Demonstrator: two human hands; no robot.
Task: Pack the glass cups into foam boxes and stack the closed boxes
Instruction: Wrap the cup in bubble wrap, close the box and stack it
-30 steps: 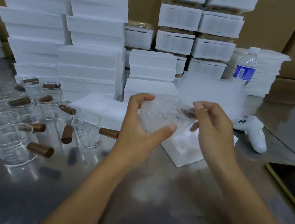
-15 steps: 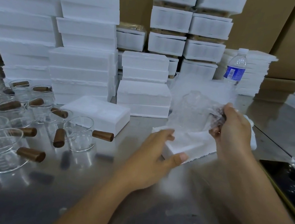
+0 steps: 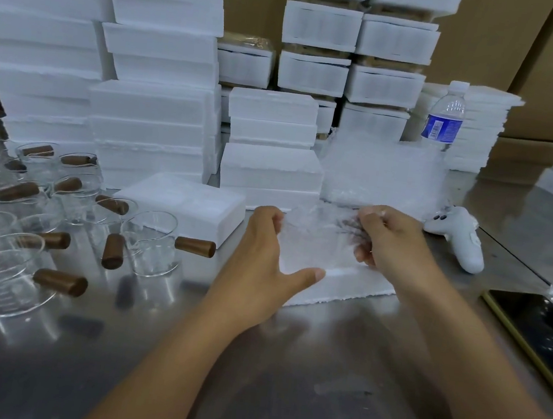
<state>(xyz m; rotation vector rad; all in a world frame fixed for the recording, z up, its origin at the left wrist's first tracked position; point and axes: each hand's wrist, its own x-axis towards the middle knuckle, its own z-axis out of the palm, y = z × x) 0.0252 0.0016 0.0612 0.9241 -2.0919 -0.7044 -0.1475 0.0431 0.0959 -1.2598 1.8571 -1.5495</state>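
Note:
My right hand [image 3: 392, 239] grips a bubble-wrapped glass cup [image 3: 316, 238] and holds it low over an open foam box [image 3: 356, 287] lying on the steel table. My left hand [image 3: 262, 263] holds the box's left end, with the thumb along its front rim and the fingers up against the wrap. Several bare glass cups with brown wooden handles [image 3: 150, 243] stand at the left. A closed foam box [image 3: 186, 206] lies just behind my left hand, in front of stacks of closed foam boxes [image 3: 154, 92].
A pile of bubble wrap sheets [image 3: 382, 176] lies behind the open box. A water bottle [image 3: 444, 118] stands further back, a white controller [image 3: 461, 237] lies to the right, and a dark phone [image 3: 536, 332] rests at the right table edge. Cardboard cartons line the back.
My right hand has brought the wrapped cup down from mid-air onto the open foam box. My left hand let go of the bundle and moved to the box's left end.

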